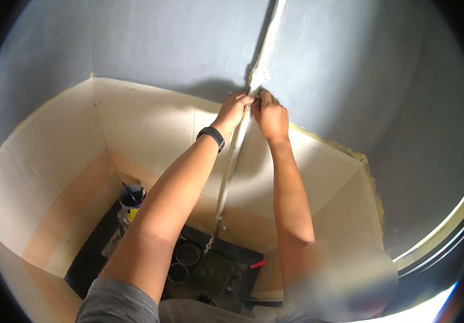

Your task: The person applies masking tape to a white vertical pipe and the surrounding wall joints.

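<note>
1 bucket peeks past the left arm, left hand pinching the white pipe, right hand's grip unclear.

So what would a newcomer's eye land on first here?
First, the long white pipe running down the centre, with the left hand and right hand close together at it. Next, the dark wristband just below the left hand. Lower left, a bucket stands partly hidden.

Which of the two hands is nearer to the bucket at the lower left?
Left. The left hand is at the white pipe, up and right of the bucket in the picture; the right hand is beside it, farther right.
</note>
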Demonstrator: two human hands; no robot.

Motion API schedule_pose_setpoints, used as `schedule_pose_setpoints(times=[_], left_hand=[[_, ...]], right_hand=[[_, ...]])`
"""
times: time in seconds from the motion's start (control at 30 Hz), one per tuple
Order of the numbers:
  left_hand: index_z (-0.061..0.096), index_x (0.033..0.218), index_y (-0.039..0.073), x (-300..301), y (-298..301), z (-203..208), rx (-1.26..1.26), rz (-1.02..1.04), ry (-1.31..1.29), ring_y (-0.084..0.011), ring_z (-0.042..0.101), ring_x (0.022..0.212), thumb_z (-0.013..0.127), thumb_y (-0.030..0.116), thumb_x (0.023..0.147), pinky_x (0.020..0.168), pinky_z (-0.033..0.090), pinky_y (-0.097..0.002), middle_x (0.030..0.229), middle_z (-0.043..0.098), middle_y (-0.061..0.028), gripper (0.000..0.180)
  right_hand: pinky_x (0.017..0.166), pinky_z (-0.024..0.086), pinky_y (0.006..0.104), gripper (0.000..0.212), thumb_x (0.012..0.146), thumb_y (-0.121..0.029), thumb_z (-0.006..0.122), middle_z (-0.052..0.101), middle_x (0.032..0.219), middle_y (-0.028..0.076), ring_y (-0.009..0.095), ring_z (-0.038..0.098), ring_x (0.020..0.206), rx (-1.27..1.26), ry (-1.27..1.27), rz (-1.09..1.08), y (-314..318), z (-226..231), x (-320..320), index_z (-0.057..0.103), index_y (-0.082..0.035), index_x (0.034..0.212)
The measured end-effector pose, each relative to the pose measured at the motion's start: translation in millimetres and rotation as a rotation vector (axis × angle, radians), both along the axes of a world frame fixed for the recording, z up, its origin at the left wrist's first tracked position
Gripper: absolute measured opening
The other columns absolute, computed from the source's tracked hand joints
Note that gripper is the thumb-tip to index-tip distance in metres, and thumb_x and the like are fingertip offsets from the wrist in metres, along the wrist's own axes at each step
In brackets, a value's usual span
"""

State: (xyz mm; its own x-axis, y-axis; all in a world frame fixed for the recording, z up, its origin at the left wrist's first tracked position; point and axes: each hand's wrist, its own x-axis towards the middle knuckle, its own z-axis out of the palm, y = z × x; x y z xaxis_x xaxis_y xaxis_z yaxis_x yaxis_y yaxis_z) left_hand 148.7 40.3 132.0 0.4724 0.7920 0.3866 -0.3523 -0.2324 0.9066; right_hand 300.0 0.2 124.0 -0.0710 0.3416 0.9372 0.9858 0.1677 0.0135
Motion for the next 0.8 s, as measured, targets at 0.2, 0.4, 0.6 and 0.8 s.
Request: schedule_pose_setpoints(times=[0.2,0.4,0.6,0.8], left_hand=[[0.064,0.142,0.005,3.9,2.8,-9.8,-0.025,0.023,-0.079,-0.0136,0.061,0.118,0.062,0.035,0.112,0.104,0.047,-0.0319,0.127,0.069,-0.0035,0.042],[0.064,0.142,0.004,9.0,6.1,-13.3,-0.001,0.038,-0.106,-0.0162,0.06,0.122,0.061,0.036,0.113,0.108,0.046,-0.0328,0.132,0.069,-0.006,0.043],[0.061,0.145,0.003,15.2,0.4,-13.3,-0.004,0.092,-0.094,-0.0168,0.058,0.127,0.058,0.033,0.115,0.112,0.043,-0.0332,0.138,0.067,-0.0081,0.042],[0.067,0.127,0.003,19.3,4.2,-15.8,0.038,0.069,-0.168,-0.0105,0.056,0.103,0.058,0.032,0.115,0.096,0.045,-0.0292,0.11,0.068,-0.0002,0.033]], right_hand=[[0.069,0.06,0.0444,0.029,0.087,-0.011,0.079,0.068,0.1,0.01,0.033,0.071,0.092,0.103,-0.113,-0.064,-27.3,1.1,-19.6,0.063,-0.005,0.111],[0.086,0.056,0.0436,0.041,0.084,-0.008,0.081,0.067,0.108,0.009,0.03,0.065,0.103,0.133,-0.137,-0.04,-26.5,7.3,-13.1,0.071,-0.006,0.123],[0.085,0.055,0.041,0.036,0.077,-0.001,0.077,0.066,0.109,0.008,0.029,0.065,0.098,0.181,-0.259,-0.085,-17.1,-2.9,2.1,0.073,-0.004,0.113],[0.077,0.06,0.0422,0.034,0.081,0.002,0.076,0.069,0.116,0.013,0.027,0.069,0.092,0.315,-0.211,-0.021,-21.7,-10.2,-6.5,0.071,0.001,0.115]])
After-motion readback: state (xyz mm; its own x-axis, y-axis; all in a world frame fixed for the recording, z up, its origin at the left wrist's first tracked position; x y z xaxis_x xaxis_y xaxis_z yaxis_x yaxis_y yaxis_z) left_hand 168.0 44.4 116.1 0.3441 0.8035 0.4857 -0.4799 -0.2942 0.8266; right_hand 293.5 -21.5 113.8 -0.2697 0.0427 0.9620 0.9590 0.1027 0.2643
